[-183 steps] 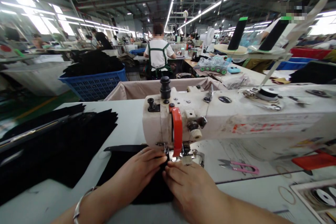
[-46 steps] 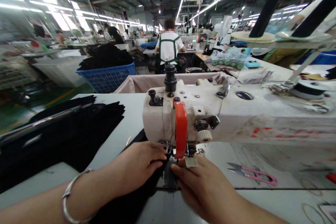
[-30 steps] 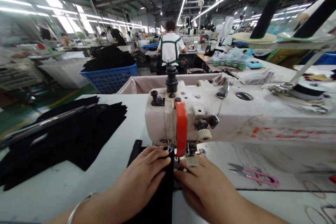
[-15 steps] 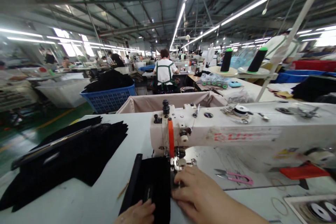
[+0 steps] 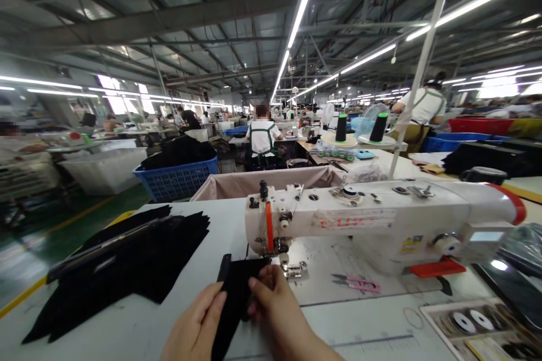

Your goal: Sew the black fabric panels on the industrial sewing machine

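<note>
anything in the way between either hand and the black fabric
Nothing visible: the left hand holds the black fabric along its left side, and the right hand has its right edge. The pink-handled snips lie off to the right, away from both hands.

cloth (image 5: pixel 237 285): black | sewing machine (image 5: pixel 372 245): white, red lettering (image 5: pixel 345 221) | snips (image 5: pixel 358 283): pink-handled | basket (image 5: pixel 180 177): blue, latticed | tabletop (image 5: pixel 127 330): pale

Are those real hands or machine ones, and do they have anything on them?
Human hands: the left hand and right hand have ordinary fingers, no gloves, and no cables or markings that I can see. The right forearm shows no sleeve; the left arm is cut off by the picture's edge.
</note>
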Motion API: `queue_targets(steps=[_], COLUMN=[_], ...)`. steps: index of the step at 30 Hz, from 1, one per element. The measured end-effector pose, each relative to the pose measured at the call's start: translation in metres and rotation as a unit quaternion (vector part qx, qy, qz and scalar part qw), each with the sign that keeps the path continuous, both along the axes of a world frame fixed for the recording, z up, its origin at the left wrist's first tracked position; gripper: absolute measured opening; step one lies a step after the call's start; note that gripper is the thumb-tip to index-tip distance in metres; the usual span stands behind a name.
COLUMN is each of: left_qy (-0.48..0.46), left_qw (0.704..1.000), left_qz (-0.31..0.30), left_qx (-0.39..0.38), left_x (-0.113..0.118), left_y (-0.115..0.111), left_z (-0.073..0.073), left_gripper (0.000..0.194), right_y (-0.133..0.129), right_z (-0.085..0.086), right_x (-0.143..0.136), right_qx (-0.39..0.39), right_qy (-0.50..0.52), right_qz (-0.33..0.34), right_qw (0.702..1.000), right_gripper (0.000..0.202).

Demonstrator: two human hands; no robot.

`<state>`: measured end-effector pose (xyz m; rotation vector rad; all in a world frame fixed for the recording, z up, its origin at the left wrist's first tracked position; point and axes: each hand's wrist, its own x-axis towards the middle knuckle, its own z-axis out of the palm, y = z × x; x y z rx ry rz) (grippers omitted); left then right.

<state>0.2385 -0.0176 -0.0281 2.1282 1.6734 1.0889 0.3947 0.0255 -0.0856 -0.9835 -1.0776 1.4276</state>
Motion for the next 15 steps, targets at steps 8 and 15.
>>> queue_targets(steps=[8,15], left_qy=[0.015,0.076], left_qw=[1.000,0.995], left_qz=[0.012,-0.039], left_qx=[-0.010,0.045], left_x=[0.005,0.003], left_y=[0.005,0.001], left_z=[0.017,0.017], left_gripper=[0.038,0.029], right_y=[0.018,-0.016], right_z=[0.000,0.007], right_x=[-0.002,0.007], right_qx=[-0.081,-0.057], right_qy=[0.057,-0.012], right_qz=[-0.003,0.071], right_qw=[0.995,0.996], right_gripper=[0.045,0.031])
